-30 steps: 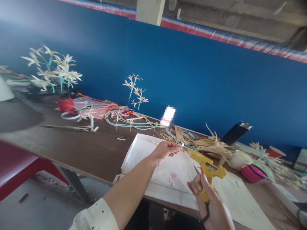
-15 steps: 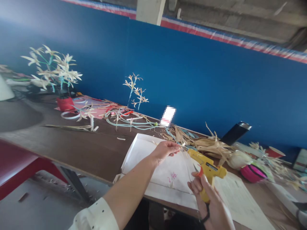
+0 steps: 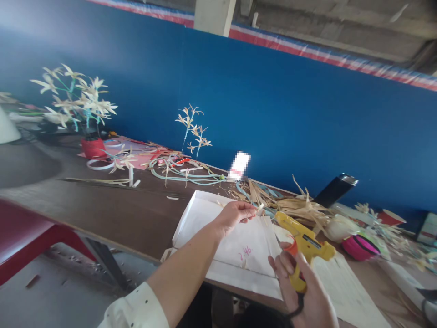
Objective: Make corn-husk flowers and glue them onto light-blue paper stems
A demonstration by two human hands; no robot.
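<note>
Above the white box lid (image 3: 221,269), my left hand (image 3: 238,215) pinches a small pale strip (image 3: 260,207) between thumb and fingers. My right hand (image 3: 303,282) is wrapped round the handle of a yellow glue gun (image 3: 303,239), whose nozzle end points up and left toward my left hand, a short gap away. An orange-red piece (image 3: 291,247) shows at the fingers of my right hand; its full shape is partly hidden. The number 2.46 is written in pink on the lid.
Dried husks (image 3: 293,205) and a black bottle (image 3: 336,189) lie behind the glue gun. A pink pouch (image 3: 361,246) is at the right. Pale flowers in a red pot (image 3: 93,149) stand at the left, with coiled light tubing (image 3: 191,181) nearer the middle.
My right hand and the glue gun have moved right and slightly down, away from my left hand. My left hand has stayed nearly still, and its pale strip now shows more clearly.
</note>
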